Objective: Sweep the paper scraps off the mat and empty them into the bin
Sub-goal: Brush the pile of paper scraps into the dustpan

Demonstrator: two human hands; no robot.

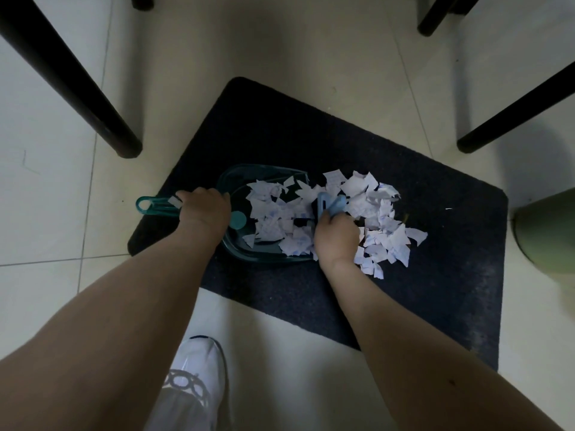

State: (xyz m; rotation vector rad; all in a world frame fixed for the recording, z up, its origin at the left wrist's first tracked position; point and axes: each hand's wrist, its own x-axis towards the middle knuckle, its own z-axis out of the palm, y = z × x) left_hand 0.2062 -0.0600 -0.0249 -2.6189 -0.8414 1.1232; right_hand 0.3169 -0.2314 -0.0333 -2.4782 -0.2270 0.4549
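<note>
Fingers of the left hand (203, 209) are curled round the handle of a teal dustpan (239, 185), gripping it close to the pan; the handle's loop end sticks out past the hand to the left. The right hand (337, 239) grips a pale blue brush (329, 205), fingers wrapped tight about it, its head set at the pan's open mouth. Scraps (382, 225) of white paper lie on both sides of the brush: a good heap already inside the pan, touching its floor and walls, and a looser spread just right of the right hand, still on the mat (435, 290). One small scrap clings to the handle beside the left hand. The pan rests flat on the dark mat, which lies askew on a pale tiled floor (280, 42). Black furniture legs (93, 104) stand around the mat. A green rounded thing (547, 231) shows at the right edge, too blurred to tell. A white shoe (199, 368) is planted below the mat
</note>
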